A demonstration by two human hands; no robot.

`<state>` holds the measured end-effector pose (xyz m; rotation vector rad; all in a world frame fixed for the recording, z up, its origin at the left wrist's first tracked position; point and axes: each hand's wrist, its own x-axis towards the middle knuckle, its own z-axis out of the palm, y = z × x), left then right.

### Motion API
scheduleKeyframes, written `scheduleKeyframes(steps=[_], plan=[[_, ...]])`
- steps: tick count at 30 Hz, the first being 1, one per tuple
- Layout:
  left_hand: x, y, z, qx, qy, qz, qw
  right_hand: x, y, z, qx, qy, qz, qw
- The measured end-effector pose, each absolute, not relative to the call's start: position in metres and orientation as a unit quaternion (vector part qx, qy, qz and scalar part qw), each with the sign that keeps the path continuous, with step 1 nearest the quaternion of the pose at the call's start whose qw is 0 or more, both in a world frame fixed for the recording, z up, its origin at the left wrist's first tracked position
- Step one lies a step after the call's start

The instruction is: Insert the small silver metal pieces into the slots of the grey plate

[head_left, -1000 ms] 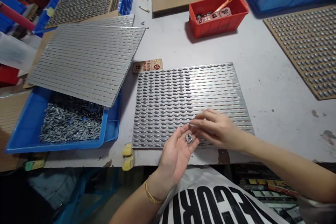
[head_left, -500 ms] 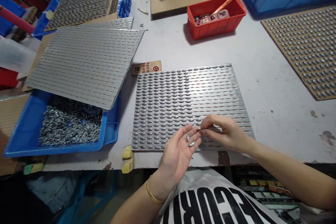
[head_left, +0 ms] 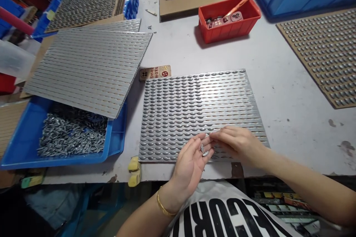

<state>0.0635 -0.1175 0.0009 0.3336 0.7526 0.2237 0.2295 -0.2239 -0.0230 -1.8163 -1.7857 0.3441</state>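
The left hand [head_left: 191, 159] lies open, little metal pieces [head_left: 204, 150] on its fingers. The right hand [head_left: 236, 142] touches them, seemingly picking one; its pinch is unclear. Placing it on the ribbed tray [head_left: 194, 100] underneath needs careful fingers.

A grey table [head_left: 278, 92] is seen w/ a ribbed metal sheet [head_left: 194, 107] laid flat at ctr-front, a wooden tag [head_left: 155, 73] just by its far-L corner, a red bin [head_left: 230, 26] further back & a brown studded board [head_left: 325, 52] at R.

two metal pieces [head_left: 204, 150] in the left hand [head_left: 190, 163]; one red bin [head_left: 230, 31]; one wooden tag [head_left: 155, 73].
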Motion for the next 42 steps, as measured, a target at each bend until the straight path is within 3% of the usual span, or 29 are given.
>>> scheduleKeyframes(steps=[4, 11, 17, 27, 37, 42], plan=[[0.062, -0.115, -0.002, 0.15, 0.38, 0.112, 0.906, 0.245, -0.217, -0.021, -0.705, -0.593, 0.166, 0.352], [0.061, -0.113, -0.001, 0.138, 0.387, 0.117, 0.904, 0.256, -0.193, -0.037, -0.731, -0.509, 0.225, 0.396], [0.06, -0.11, 0.0, 0.133, 0.391, 0.12, 0.903, 0.25, -0.183, -0.047, -0.734, -0.539, 0.186, 0.369], [0.058, -0.104, -0.001, 0.127, 0.381, 0.117, 0.908, 0.252, -0.183, -0.051, -0.741, -0.611, 0.103, 0.257], [0.068, -0.094, 0.004, 0.11, 0.371, 0.102, 0.917, 0.246, -0.183, -0.023, -0.686, -0.642, 0.148, 0.308], [0.077, -0.097, 0.005, 0.119, 0.319, 0.103, 0.935, 0.221, -0.184, -0.003, -0.612, -0.732, 0.131, 0.271]])
